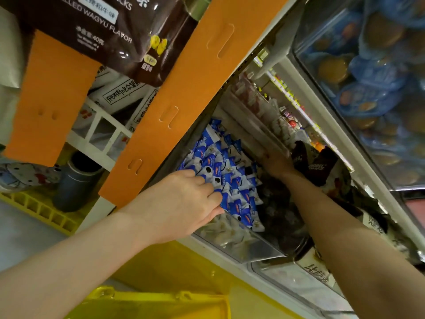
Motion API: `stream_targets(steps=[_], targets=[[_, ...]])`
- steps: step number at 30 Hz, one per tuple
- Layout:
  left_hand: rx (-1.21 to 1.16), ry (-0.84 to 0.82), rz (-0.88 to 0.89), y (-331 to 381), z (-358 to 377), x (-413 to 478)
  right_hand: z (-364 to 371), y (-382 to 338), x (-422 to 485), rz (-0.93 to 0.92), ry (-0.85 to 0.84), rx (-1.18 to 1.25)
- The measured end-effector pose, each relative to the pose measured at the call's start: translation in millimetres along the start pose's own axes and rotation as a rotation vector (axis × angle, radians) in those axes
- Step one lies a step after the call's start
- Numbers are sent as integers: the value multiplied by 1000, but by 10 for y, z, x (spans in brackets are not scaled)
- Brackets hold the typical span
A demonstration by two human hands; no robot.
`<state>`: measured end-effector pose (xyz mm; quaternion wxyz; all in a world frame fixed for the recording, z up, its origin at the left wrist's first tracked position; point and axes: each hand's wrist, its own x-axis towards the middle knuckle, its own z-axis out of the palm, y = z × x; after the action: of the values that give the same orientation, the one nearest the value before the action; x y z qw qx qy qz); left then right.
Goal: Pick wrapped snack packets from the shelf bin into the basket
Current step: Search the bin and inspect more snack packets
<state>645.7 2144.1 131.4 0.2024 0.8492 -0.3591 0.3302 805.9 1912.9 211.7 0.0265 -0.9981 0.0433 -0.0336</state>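
A clear shelf bin holds several blue-and-white wrapped snack packets. My left hand reaches into the bin from the lower left, its fingers curled onto the blue packets at the near side of the pile. My right hand is further in at the bin's right, fingers pressed against the raised clear lid; its fingertips are hidden. The yellow basket sits below at the bottom edge, only its rim showing.
An orange cardboard panel runs diagonally left of the bin. Dark brown packets fill the neighbouring bin on the right. A brown snack bag hangs top left. A grey cylinder and yellow crate stand lower left.
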Motion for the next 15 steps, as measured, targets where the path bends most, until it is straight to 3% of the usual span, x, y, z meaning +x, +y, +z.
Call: stream_targets(steps=[12, 15], targets=[[-24, 25, 67, -46, 44, 0, 152, -128, -3, 93, -92, 32], [-23, -7, 34, -40, 4, -5, 191, -95, 24, 135, 8, 86]])
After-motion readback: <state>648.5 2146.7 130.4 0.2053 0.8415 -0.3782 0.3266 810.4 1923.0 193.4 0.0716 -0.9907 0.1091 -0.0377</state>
